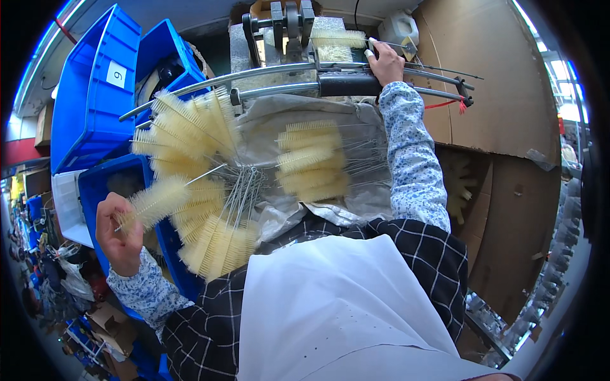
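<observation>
My left hand (119, 238) is closed round the bristled end of a cream bottle brush (164, 195), whose bare wire handle points up and right. It is held over the left edge of a fanned pile of similar brushes (190, 136). At the far side, my right hand (386, 66) grips another bottle brush (343, 39) where its bristles meet the wire. That brush lies level, its left end up against a metal machine (289, 28). White wraps cover fingertips of my right hand. Between my arms, a stack of brushes (311, 162) rests on a grey cloth (254, 124).
Curved metal rails (273, 90) cross in front of the machine. Blue crates (95, 95) stand at the left, with a blue bin (117, 174) under the left pile. Cardboard (502, 82) walls the right side. A white jug (399, 28) stands behind my right hand.
</observation>
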{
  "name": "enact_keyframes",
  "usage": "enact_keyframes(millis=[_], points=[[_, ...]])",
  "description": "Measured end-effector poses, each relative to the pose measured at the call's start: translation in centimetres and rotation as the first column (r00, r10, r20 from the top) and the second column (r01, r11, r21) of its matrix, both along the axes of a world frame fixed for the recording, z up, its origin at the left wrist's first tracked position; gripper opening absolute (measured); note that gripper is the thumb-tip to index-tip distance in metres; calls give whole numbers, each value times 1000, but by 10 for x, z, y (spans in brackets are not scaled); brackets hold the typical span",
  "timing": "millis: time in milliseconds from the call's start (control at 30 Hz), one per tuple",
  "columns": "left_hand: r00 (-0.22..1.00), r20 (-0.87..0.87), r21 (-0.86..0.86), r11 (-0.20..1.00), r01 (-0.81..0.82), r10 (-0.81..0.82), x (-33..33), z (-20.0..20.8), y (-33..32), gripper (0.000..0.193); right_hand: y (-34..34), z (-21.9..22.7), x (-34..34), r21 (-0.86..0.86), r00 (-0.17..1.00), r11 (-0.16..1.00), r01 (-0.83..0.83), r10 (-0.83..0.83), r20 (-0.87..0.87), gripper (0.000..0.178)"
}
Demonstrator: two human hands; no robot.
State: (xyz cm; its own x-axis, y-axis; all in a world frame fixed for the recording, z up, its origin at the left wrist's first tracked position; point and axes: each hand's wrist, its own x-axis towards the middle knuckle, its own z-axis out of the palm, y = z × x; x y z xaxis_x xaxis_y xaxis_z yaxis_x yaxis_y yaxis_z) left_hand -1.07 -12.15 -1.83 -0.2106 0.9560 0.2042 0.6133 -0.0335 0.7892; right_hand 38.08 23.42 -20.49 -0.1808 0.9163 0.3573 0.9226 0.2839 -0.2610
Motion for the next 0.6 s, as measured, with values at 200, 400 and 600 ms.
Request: enact_keyframes(millis=[200,400,600], points=[[999,39,18,1000,6,-6,1,5,-1,25,-5,-1,-24,1,999,999,-42,42,10,35],[999,33,31,999,-15,14,-3,11,-9,25,-21,5,-67,-33,999,999,-42,43,11,31],[999,40,19,1000,19,-20,-4,6,-2,25,-44,20,-127,-178,996,984,-16,30,79,27]])
